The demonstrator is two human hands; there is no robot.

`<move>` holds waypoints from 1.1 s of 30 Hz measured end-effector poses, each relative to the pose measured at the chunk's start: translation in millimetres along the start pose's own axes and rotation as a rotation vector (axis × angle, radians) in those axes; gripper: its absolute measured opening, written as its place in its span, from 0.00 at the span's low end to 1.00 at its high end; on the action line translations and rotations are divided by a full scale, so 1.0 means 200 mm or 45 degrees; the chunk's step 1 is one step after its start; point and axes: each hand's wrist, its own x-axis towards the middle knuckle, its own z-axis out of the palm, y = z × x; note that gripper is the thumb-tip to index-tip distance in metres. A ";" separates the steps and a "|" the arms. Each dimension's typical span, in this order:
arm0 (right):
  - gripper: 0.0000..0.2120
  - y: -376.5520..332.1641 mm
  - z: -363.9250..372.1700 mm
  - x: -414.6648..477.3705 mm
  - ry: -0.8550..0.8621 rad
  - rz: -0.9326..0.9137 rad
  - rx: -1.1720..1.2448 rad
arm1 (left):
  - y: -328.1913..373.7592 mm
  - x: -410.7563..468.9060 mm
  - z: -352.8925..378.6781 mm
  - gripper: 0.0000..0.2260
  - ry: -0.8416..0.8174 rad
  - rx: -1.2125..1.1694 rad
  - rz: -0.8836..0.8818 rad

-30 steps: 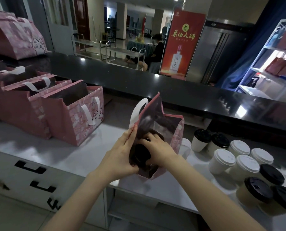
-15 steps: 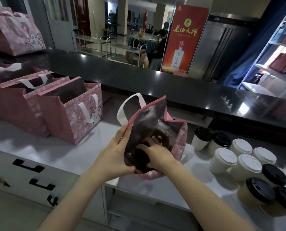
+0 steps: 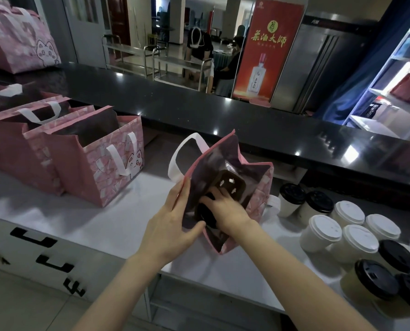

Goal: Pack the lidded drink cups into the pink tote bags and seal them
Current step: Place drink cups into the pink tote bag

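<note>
1. Staged tote bags (image 3: 99, 168) are standing open at left, likely awaiting cups.
2. Left hand (image 3: 173, 225) is pinching the near wall of the working pink tote bag (image 3: 258, 185), keeping its mouth spread.
3. Right hand (image 3: 225, 211) is reaching inside onto a brown cup carrier (image 3: 232, 185); can't tell whether it's gripping.
4. Lidded cups (image 3: 342, 225) are sitting on the counter just right of the bag, within reach.
</note>
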 end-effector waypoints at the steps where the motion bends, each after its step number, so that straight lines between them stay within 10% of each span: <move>1: 0.26 0.01 0.00 0.01 -0.012 0.012 0.009 | 0.02 0.01 0.02 0.41 0.030 0.004 -0.016; 14: 0.24 0.24 0.08 0.08 -0.015 0.012 0.088 | -0.02 0.14 0.15 0.59 -0.107 -0.039 -0.024; 33: 0.25 0.47 0.18 0.22 -0.051 0.066 -0.018 | 0.02 0.30 0.27 0.57 -0.138 -0.005 -0.053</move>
